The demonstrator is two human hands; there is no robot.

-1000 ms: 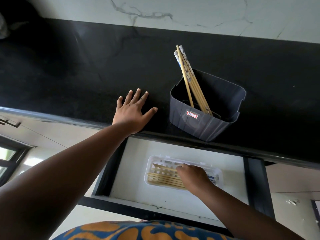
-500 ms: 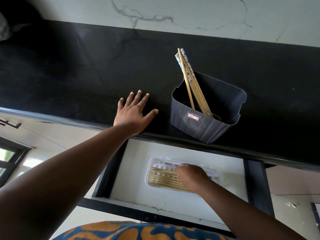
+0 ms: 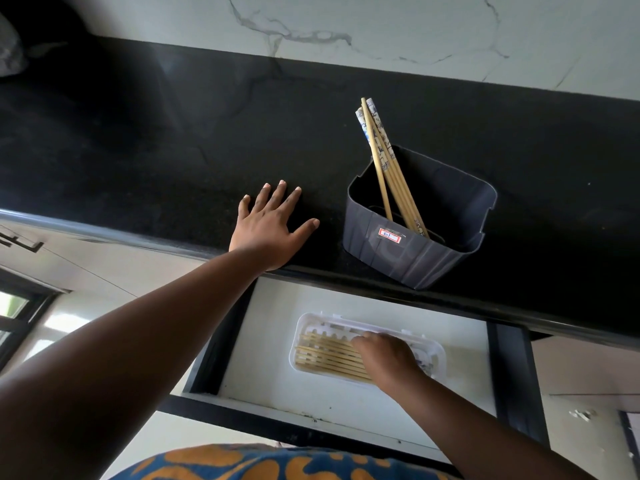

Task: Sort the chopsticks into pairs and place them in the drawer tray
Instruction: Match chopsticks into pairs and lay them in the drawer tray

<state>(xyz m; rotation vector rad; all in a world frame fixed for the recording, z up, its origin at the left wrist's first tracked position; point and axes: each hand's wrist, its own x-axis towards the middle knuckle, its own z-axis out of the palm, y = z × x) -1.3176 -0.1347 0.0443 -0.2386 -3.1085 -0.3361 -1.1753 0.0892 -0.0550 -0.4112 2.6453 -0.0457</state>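
A: From the head camera, where are the hands?
B: The left hand (image 3: 268, 226) lies flat, fingers spread, on the black counter (image 3: 138, 150). The right hand (image 3: 386, 358) rests on chopsticks (image 3: 329, 356) in the white tray (image 3: 437, 366) inside the drawer (image 3: 263, 341); its grip cannot be told.
A: Other chopsticks?
B: More chopsticks (image 3: 388, 168) stand in the grey bin (image 3: 419, 258).

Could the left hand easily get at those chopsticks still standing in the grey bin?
Probably yes. The left hand lies flat and empty on the black counter beside the grey bin, whose top is open; nothing stands between them, and the chopsticks stick up above its rim.
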